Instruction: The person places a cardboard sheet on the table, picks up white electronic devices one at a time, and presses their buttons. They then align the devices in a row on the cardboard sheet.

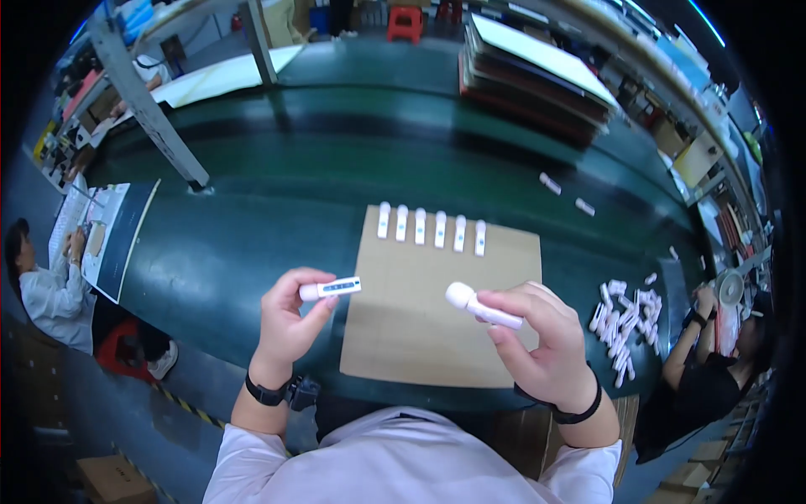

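My left hand (290, 315) pinches a small white wand-shaped device (341, 287) between thumb and fingers, its dark button panel showing and its rounded end against my fingers. In my right hand (546, 336) is another such device (497, 314), tilted, with its ball-shaped head pointing left. Both are held above a sheet of brown cardboard (428, 336) or just past its left edge. Along the far side of that sheet, several similar white devices (441, 229) lie in a row, heads away from me, each with a small blue mark.
Right of the cardboard lies a loose heap of white devices (621, 328), with a few strays (585, 207) farther back on the green table (227, 244). A stack of boards (537, 76) stands at the back. A metal post (151, 109) rises at left. People sit on both sides.
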Demonstrator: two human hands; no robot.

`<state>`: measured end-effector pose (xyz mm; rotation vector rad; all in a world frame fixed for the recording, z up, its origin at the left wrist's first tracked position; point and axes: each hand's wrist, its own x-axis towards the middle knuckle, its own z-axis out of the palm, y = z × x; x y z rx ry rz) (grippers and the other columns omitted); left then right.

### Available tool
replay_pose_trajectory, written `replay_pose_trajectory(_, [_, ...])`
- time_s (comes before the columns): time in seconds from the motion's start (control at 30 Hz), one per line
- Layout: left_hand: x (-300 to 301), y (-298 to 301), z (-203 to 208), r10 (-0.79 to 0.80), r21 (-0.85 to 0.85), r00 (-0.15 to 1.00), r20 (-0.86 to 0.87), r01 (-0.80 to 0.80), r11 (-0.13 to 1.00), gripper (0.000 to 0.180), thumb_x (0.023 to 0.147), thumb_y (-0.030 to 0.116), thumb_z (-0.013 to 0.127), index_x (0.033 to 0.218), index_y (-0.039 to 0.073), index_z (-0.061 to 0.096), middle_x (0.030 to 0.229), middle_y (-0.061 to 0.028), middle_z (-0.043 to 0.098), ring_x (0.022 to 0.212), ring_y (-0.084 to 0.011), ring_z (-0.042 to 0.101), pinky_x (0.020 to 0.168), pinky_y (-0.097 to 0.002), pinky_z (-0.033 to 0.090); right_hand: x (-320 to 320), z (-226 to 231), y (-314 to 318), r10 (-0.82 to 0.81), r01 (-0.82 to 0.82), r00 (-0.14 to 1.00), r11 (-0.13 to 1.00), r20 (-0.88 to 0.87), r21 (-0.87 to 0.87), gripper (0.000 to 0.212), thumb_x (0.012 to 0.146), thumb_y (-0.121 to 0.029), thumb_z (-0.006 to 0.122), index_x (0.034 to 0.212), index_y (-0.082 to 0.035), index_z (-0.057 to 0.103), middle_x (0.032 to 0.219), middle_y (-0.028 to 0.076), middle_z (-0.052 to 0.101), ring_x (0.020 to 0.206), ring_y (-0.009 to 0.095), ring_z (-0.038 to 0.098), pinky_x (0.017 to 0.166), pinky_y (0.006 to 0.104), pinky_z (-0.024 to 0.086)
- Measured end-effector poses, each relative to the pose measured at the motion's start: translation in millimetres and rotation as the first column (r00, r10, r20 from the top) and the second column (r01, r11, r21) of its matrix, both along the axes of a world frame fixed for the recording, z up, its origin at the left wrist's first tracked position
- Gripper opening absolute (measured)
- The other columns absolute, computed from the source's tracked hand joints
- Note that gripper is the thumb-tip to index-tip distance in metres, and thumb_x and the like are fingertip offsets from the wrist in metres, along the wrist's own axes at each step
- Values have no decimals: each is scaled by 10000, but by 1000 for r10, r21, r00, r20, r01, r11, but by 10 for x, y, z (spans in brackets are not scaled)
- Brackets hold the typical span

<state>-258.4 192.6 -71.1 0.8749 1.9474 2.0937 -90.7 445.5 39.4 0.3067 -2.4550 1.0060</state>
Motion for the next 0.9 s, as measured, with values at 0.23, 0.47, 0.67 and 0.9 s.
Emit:
replay_pose_trajectory(0.23, [-73,-167,-31,7,101,995,95,-17,995,235,827,-66,667,1053,-18,623,1016,-72,645,934,-123,623,809,-245,501,-647,739,40,-17,27,998,983,-57,179,318,861,9,587,1177,42,598,981,140,667,877,236,638,804,321,492])
replay_pose_trajectory(0.47, [-109,-390,67,49,124,992,120,-63,990,235,828,-69,669,1052,-15,625,1009,-71,646,934,-117,621,805,-242,501,-1523,1339,142,-153,196,956,967,-251,159,196,891,-81,619,1071,-3,609,903,141,667,812,260,642,726,344,503])
replay_pose_trajectory(0.67, [-118,-555,67,80,156,991,105,-96,983,237,827,-68,674,1052,-10,627,1003,-66,646,937,-116,622,811,-239,495,-2283,1790,272,-227,480,812,784,-538,393,179,892,-174,650,996,-33,618,896,130,668,791,270,651,731,359,511])
replay_pose_trajectory(0.9, [-83,-647,-6,101,181,988,120,-122,976,237,826,-61,680,1051,-8,627,1002,-61,646,936,-116,621,816,-235,487,-2896,1912,377,-203,616,730,610,-653,499,160,855,-196,673,929,-56,658,947,109,660,893,310,638,787,406,502])
